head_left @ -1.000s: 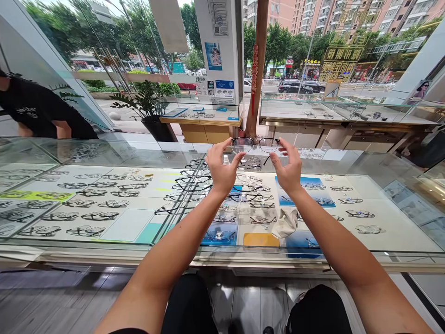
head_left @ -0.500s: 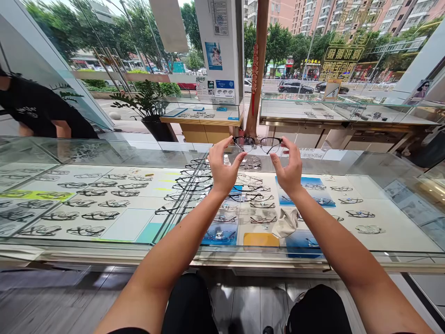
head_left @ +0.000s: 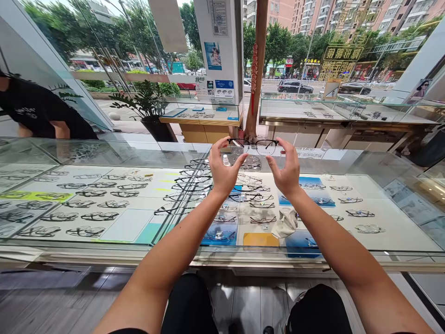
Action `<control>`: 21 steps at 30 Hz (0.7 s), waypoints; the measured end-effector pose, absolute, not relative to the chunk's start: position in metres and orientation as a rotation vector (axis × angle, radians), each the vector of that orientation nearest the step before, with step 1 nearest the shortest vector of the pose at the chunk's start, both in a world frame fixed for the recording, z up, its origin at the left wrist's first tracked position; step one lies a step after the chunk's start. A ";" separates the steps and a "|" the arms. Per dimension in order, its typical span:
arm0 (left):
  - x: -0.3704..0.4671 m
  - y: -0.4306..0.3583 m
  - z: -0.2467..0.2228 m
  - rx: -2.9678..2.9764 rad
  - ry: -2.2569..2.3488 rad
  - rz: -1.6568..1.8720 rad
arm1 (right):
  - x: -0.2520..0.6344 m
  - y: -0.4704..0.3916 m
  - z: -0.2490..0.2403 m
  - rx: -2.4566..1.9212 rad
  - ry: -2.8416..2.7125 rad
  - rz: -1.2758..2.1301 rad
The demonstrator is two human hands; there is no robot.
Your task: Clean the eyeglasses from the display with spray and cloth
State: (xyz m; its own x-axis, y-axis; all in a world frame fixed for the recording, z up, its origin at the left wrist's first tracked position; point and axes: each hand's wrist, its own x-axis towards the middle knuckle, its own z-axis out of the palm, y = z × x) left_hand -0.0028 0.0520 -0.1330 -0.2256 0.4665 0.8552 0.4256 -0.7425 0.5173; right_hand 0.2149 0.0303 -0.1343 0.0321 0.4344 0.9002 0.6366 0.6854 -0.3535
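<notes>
Held up over the far side of the glass counter is a pair of eyeglasses with a dark upper rim and clear lenses. The fingers of my left hand pinch its left end, and my right hand grips the right end. Below them, a grey-beige cloth lies crumpled on the counter, under my right forearm. A small white bottle stands just behind my left thumb. Several dark-framed eyeglasses are lined up on the glass beside my left wrist.
The glass display counter spans the view, with rows of eyeglasses inside. A person in a black shirt leans at the far left. Beyond are a potted plant, a wooden post and another display case.
The eyeglasses have shifted slightly left and tilted a little, their right end now lower. My right hand has moved slightly left with them; my left hand has barely moved.
</notes>
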 end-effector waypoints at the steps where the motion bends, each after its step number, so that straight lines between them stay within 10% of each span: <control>1: -0.003 0.051 -0.133 1.935 1.136 2.190 | 0.214 0.030 -0.134 -0.900 -1.598 -0.180; 21: -0.004 0.053 -0.135 2.015 1.095 2.277 | 0.209 0.022 -0.123 -0.860 -1.373 0.249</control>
State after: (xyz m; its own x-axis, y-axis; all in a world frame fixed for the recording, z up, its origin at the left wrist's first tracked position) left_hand -0.0044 0.0534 -0.1354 -0.2202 0.3581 0.9074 0.4849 -0.7670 0.4203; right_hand 0.2094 0.0225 -0.1234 0.2258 0.6209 0.7506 0.3179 0.6814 -0.6593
